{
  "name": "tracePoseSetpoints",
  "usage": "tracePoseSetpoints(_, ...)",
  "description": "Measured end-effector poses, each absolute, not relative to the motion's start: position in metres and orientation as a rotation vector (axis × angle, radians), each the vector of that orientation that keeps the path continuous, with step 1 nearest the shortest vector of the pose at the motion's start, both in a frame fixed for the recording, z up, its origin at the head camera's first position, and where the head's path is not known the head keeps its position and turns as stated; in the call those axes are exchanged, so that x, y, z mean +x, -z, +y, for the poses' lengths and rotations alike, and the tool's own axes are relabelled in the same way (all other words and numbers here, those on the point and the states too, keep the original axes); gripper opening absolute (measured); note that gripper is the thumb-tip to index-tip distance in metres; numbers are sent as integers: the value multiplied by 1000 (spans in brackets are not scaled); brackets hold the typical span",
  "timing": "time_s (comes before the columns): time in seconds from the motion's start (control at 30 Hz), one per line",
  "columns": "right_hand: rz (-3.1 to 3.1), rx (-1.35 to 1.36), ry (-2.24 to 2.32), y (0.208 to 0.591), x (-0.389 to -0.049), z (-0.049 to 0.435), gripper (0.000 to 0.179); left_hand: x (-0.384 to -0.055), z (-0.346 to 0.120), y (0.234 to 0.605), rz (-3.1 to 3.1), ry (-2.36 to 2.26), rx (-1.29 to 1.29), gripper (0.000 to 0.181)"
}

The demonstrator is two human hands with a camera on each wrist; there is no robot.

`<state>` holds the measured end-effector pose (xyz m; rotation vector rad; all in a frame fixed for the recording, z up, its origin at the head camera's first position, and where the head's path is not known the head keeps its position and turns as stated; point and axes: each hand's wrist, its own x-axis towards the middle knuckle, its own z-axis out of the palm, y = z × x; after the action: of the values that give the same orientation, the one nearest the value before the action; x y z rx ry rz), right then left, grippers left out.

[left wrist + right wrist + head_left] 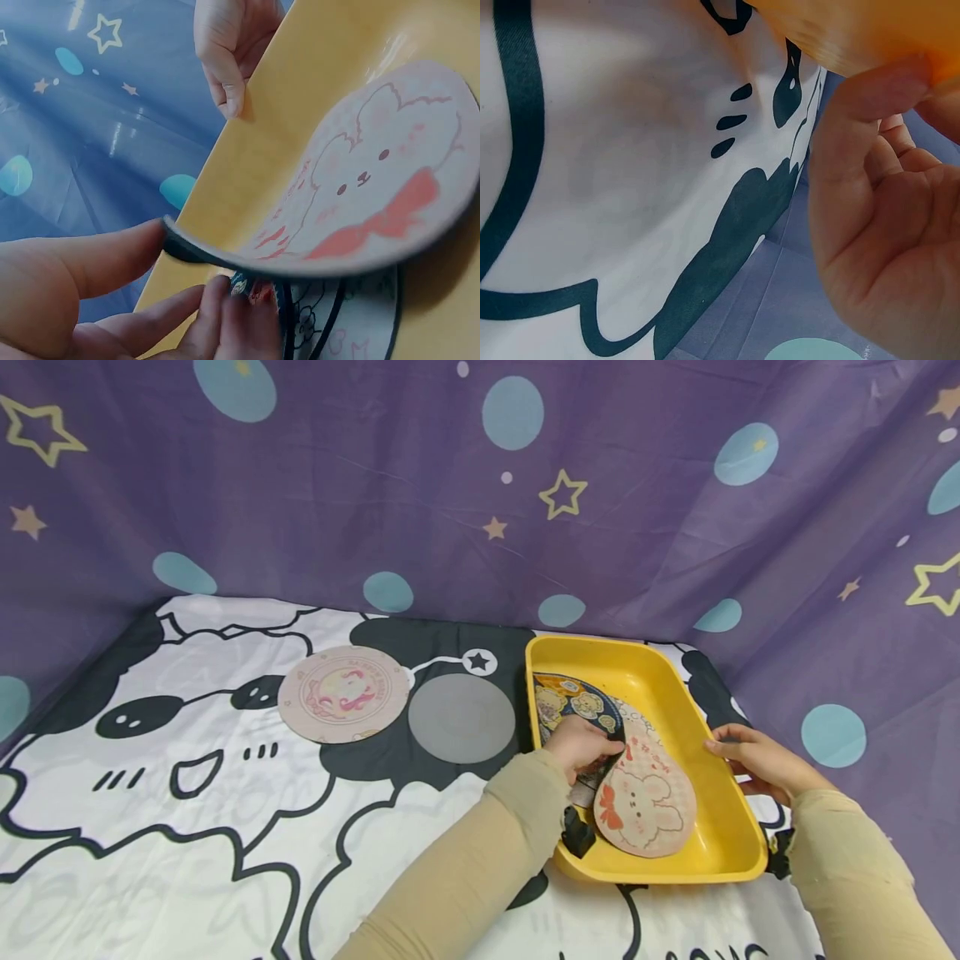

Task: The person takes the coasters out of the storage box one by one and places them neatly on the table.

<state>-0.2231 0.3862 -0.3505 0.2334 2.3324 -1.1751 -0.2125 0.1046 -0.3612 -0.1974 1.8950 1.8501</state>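
Observation:
In the head view, a yellow tray (720,852) holds several thin round mats. A pink mat with a bunny (647,806) lies bent over dark blue patterned mats (570,693). My left hand (581,746) reaches over the tray's left side and holds the bunny mat's edge. The left wrist view shows the thumb of my left hand (142,289) at the raised edge of the bunny mat (375,172), its fingers curled below beside other mats (375,307). My right hand (765,760) pinches the tray's right rim, also seen in the right wrist view as a yellow edge (877,37).
Left of the tray, a pink round mat with a unicorn (345,693) and a plain grey disc (462,718) lie on the black-and-white cartoon cloth (225,877). Behind stands a purple curtain (420,468) with stars and blue dots, which also hangs at the right.

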Motion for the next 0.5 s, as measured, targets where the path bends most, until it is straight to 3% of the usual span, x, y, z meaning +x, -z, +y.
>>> tracePoseSetpoints(0.07,2332,234,1175,351,-223,386,41,-213,104,361,1903,-1814,-184,34)
tracePoseSetpoints(0.27,2325,239,1174,351,-224,387,40,-213,100,360,1840,-1759,-89,24)
tracePoseSetpoints(0.5,2335,238,1170,351,-223,387,38,-212,101,360,1794,-1769,-60,55)
